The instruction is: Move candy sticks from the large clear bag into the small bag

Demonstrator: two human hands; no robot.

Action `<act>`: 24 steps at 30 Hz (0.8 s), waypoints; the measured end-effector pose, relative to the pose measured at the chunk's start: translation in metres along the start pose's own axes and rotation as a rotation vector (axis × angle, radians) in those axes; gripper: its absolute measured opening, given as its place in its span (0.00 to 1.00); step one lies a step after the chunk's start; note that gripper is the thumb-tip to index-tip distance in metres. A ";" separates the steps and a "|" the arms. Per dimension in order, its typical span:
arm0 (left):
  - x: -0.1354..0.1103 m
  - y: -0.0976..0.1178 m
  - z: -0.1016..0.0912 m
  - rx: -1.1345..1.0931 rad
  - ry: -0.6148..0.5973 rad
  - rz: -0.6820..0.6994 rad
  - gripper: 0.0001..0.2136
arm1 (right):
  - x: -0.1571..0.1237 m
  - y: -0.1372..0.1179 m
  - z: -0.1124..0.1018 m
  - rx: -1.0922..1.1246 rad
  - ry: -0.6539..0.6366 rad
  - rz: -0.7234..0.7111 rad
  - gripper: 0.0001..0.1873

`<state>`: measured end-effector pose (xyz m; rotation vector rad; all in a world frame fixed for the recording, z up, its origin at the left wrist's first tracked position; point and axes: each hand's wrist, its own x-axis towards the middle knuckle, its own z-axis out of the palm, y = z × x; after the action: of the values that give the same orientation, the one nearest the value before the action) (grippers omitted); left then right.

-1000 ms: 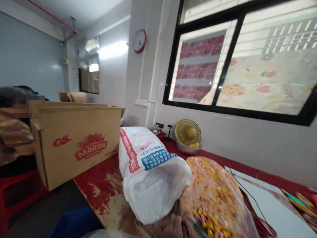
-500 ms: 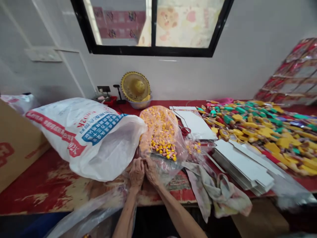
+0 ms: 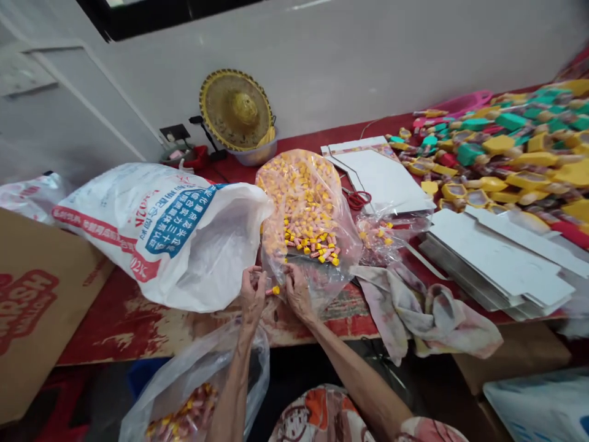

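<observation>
Pinching a small pink-and-yellow sweet (image 3: 272, 291) in its grip, the left hand (image 3: 252, 293) sits just beside the right hand (image 3: 298, 292), whose grip is pressed together on a clear plastic bag (image 3: 309, 227) lying on the red-painted wooden worktop (image 3: 120, 331).

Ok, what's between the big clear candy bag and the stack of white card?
Between the big candy bag and the white card stack, the head view shows a small clear bag of candies, red-handled scissors just behind it.

Left hand (image 3: 253, 293), right hand (image 3: 298, 291) now apart, seemingly a yellow sweet (image 3: 273, 290) between them, filled plastic bag (image 3: 193, 393) newly in view
</observation>
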<state>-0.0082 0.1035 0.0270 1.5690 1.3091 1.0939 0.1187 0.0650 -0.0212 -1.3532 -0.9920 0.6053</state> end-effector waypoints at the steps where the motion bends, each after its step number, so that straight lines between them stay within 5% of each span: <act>1: -0.002 -0.001 0.000 0.027 0.016 0.013 0.17 | 0.000 0.000 0.000 -0.002 -0.010 -0.004 0.19; 6: -0.015 -0.012 0.006 0.086 0.071 0.001 0.17 | -0.007 0.000 -0.010 -0.085 -0.071 -0.086 0.18; 14: -0.012 -0.010 0.014 -0.486 0.232 -0.092 0.25 | -0.029 -0.003 -0.018 -0.416 -0.570 -0.414 0.20; 17: -0.008 -0.009 0.014 -0.625 0.247 -0.085 0.27 | -0.026 -0.003 -0.009 -0.526 -0.592 -0.350 0.11; 24: -0.006 -0.014 -0.003 -0.673 0.287 -0.123 0.26 | -0.014 -0.005 -0.001 -0.503 -0.591 -0.341 0.10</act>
<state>-0.0158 0.0998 0.0139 0.8467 1.0351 1.5183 0.1120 0.0513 -0.0194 -1.4109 -1.9107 0.5196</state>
